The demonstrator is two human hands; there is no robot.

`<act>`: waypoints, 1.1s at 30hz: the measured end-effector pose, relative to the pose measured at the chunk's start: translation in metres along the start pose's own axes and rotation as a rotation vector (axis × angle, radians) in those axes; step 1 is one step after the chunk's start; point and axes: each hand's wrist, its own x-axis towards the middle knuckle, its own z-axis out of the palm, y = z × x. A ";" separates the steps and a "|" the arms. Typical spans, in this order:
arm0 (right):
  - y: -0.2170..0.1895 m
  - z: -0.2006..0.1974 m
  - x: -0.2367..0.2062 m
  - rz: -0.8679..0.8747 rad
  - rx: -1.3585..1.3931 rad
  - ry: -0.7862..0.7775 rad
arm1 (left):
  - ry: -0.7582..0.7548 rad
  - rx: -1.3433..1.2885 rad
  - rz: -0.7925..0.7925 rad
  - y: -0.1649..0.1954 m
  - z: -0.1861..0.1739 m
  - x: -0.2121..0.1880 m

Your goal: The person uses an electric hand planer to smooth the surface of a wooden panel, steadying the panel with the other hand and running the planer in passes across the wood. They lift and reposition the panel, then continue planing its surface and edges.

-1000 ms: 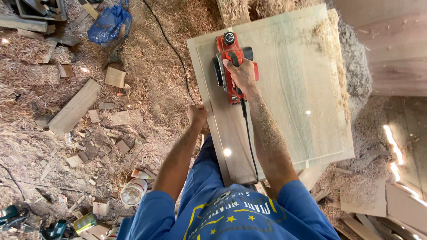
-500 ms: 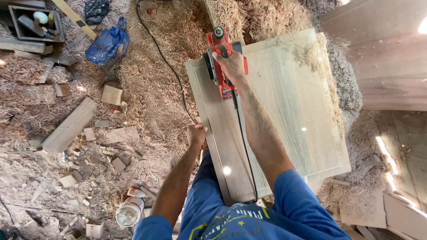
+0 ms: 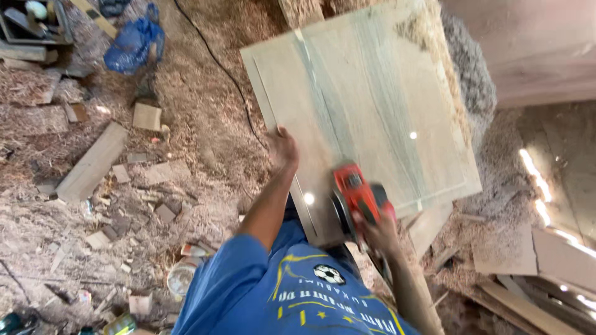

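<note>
The red power planer (image 3: 355, 197) sat at the near end of the big pale wooden board (image 3: 372, 105), close to the person's body. A second before, it had been far up at the other end of the board, so it had been pulled all the way back along the left strip of the wood. That looked like one full pass was done, and the tool was back where a new push could start.

The right hand (image 3: 380, 231) was wrapped tight around the planer's handle, holding it at the board's near edge. The picture was a bit blurry there, so the fingers were hard to make out one by one. The left hand (image 3: 282, 149) was pressed on the board's left edge with fingers curled over it, and it held nothing else. It had sat on that edge in the earlier pictures too, keeping the board steady.

A thin black cord (image 3: 217, 62) ran across the floor (image 3: 198, 124) beside the board. The floor was covered in wood shavings, with a fluffy heap of shavings (image 3: 469, 80) on the board's right side. Small wood offcuts (image 3: 93, 162) lay scattered to the left, and a blue plastic bag (image 3: 133, 43) lay farther off near the top left corner.
</note>
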 end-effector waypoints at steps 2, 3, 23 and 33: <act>0.034 -0.003 -0.063 0.124 0.101 0.006 | 0.010 0.002 -0.010 0.001 0.009 -0.009; 0.046 -0.003 -0.085 0.207 0.138 0.003 | 0.024 0.014 0.006 0.000 0.012 -0.012; 0.000 0.014 -0.004 0.263 0.218 -0.017 | 0.166 0.276 -0.004 -0.010 0.019 -0.001; -0.050 0.022 0.106 0.088 0.134 0.020 | 0.120 0.210 -0.029 -0.008 0.021 0.002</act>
